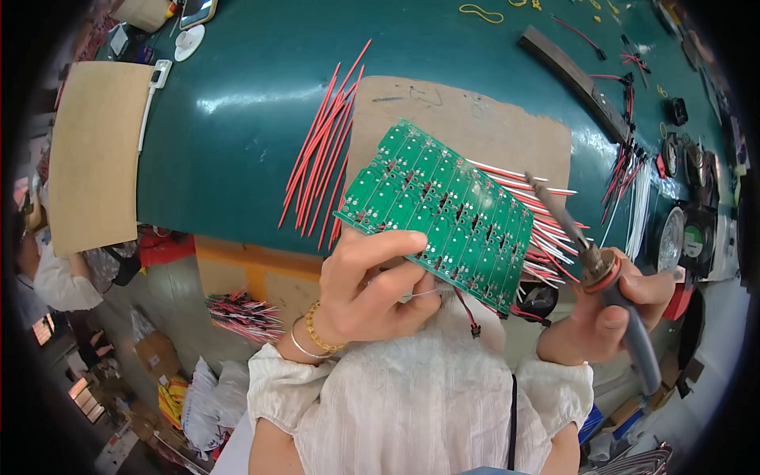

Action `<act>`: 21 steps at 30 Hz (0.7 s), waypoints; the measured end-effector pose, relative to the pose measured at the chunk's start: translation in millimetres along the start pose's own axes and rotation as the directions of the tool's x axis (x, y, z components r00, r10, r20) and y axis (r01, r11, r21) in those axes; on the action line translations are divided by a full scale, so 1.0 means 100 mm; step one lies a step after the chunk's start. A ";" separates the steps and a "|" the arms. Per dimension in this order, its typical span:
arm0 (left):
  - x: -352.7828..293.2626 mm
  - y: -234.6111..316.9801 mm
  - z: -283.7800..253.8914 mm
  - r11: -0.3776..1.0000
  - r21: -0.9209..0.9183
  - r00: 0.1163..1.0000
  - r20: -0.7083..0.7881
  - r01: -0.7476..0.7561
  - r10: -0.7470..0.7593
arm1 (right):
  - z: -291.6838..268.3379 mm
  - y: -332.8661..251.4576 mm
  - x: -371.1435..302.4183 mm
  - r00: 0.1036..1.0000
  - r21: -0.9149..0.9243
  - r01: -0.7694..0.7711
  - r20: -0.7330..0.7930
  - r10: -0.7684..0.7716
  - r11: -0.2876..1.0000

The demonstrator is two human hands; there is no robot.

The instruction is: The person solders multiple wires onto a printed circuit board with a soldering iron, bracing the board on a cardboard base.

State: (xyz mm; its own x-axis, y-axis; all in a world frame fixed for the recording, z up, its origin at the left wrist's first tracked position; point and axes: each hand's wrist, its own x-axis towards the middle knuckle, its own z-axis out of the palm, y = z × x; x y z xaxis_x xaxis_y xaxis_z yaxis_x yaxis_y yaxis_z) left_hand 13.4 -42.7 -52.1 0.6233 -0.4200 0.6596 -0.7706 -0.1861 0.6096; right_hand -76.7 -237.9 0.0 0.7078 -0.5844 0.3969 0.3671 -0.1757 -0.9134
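My left hand (368, 289) grips the near left edge of a green circuit board panel (443, 207), with the thumb on top. The panel is tilted and held above the table's near edge, showing rows of solder points. A thin silvery wire (425, 294) runs by my left fingers. Closed around the grey handle of a soldering iron (633, 336) is my right hand (602, 321). The iron's tip points up and left, apart from the panel's right side. Red and white wires (546, 237) stick out behind the panel, and short black-plugged leads (473, 324) hang below it.
Brown cardboard (507, 127) lies on the green table (237, 142), beside loose red wires (321, 158). A dark bar (574, 83) and wire bundles (633, 190) are at right. A tan board (99, 158) stands left; another person's white sleeve (63, 285) shows beyond.
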 end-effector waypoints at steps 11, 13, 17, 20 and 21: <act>-0.08 -0.03 -0.06 0.997 0.076 0.998 0.055 0.024 -0.029 | -0.20 0.26 -0.03 0.970 -0.402 0.159 0.235 -0.066 0.902; -0.12 -0.06 -0.04 0.997 0.070 0.998 0.048 0.029 -0.032 | -0.24 0.36 -0.02 0.929 -0.447 0.277 0.351 -0.118 0.851; -0.15 -0.07 -0.03 0.997 0.077 0.999 0.034 0.027 -0.030 | -0.18 0.36 -0.02 0.913 -0.479 0.200 0.409 0.015 0.855; -0.15 -0.08 -0.03 0.996 0.086 0.999 0.029 0.017 -0.019 | -0.12 0.46 -0.02 0.926 -0.417 0.219 0.374 -0.053 0.882; -0.15 -0.08 -0.03 0.996 0.088 0.999 0.031 0.018 -0.021 | -0.11 0.48 0.00 0.901 -0.404 0.279 0.423 -0.093 0.871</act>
State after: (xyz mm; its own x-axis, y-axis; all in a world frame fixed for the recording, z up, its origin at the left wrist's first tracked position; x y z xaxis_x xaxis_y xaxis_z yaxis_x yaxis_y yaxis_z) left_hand 10.3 -32.4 -65.7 0.6346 -0.4436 0.6329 -0.7681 -0.2714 0.5800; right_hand -66.2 -255.0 -44.9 0.8591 -0.1755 0.4807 0.2737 -0.6361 -0.7214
